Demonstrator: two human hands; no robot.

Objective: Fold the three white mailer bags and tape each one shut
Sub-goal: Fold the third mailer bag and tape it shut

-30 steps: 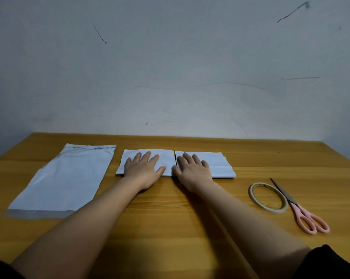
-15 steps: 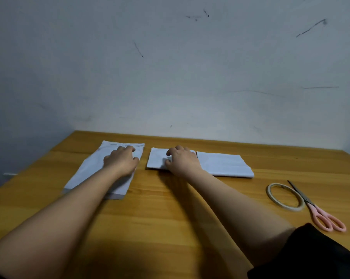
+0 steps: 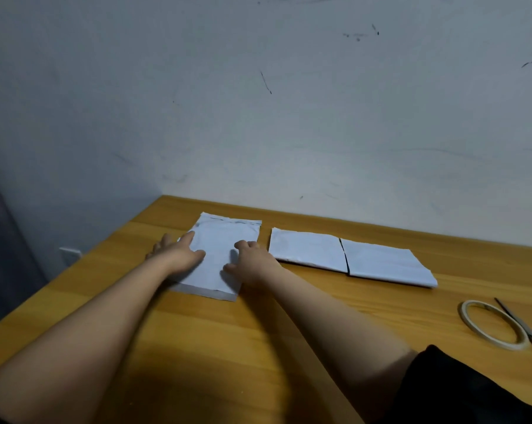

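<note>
Now we press both hands on the unfolded bag at frame center: left hand flat, right hand with fingers loosely bent. Two folded bags lie right of it, tape roll lower right.

I count three white mailer bags: one flat bag at centre frame, two folded bags right of it. One tape roll, one pair of scissors, lower right.
</note>
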